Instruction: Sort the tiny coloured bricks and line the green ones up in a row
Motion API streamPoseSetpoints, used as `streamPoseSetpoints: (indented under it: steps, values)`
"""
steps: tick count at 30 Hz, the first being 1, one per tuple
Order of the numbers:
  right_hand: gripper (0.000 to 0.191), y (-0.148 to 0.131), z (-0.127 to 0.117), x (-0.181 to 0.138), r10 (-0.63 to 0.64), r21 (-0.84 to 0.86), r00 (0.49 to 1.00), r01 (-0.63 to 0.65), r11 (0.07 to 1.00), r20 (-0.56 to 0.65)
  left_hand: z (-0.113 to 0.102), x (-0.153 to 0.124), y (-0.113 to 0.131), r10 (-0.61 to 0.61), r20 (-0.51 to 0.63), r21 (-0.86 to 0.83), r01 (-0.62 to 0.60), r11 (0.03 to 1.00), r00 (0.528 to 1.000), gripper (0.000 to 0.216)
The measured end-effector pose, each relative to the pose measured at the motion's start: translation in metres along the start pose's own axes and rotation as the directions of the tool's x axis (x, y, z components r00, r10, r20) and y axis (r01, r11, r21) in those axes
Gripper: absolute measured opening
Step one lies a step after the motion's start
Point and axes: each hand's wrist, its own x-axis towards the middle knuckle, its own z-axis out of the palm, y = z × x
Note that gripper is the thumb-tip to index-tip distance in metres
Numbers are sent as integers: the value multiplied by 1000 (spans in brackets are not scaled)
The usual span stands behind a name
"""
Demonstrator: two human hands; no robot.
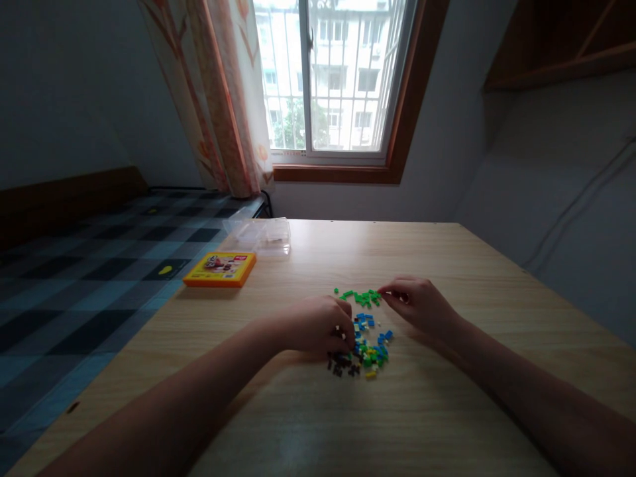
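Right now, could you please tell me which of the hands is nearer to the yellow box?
Left: the left hand, by the dark pieces, is right of the yellow box and apart from it; the right hand is farther right, at the green pieces.

The yellow box (pixel 220 270) bore dark print (pixel 211 262) and a red label (pixel 240 258), both too small and blurred to read.

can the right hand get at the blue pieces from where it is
Probably yes: the right hand is at the green pieces, and the nearest blue pieces lie close by, nothing visible between. The left hand is on the other side, by the dark pieces.
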Motion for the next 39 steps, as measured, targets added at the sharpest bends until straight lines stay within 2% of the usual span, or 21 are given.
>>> streamPoseSetpoints:
  steps: [6, 13, 16, 20, 25, 29, 39]
  values:
    - [14, -4, 0, -1, -9, -12, 1000, 9, 1000, 15, -2, 0, 7, -39, 41, 61, 37, 997, 998, 16]
    - [15, -4, 2, -1, -32, 21, 999, 32, 999, 34, 6, -1, 3, -8, 6, 60, 8, 998, 1000, 17]
    - [17, -10, 0, -3, -101, 80, 987, 91, 993, 125, 6, -1, 2, 8, 9, 65, -9, 998, 1000, 14]
    - [16, -25, -3, -7, -190, 195, 946, 141, 971, 264, 5, -1, 3, 9, 29, 57, -11, 998, 1000, 13]
    - [14, -41, -2, -9, -298, 232, 905, 234, 944, 303, 6, 0, 2, 40, 4, 19, -40, 999, 999, 15]
    - [11, -46, 0, -11, -296, 225, 895, 230, 947, 333, 7, 0, 2, 80, 6, 4, -80, 997, 997, 15]
    - [12, -49, 3, -12, -279, 174, 894, 230, 957, 349, 6, 1, 4, 46, 25, 4, -46, 999, 999, 12]
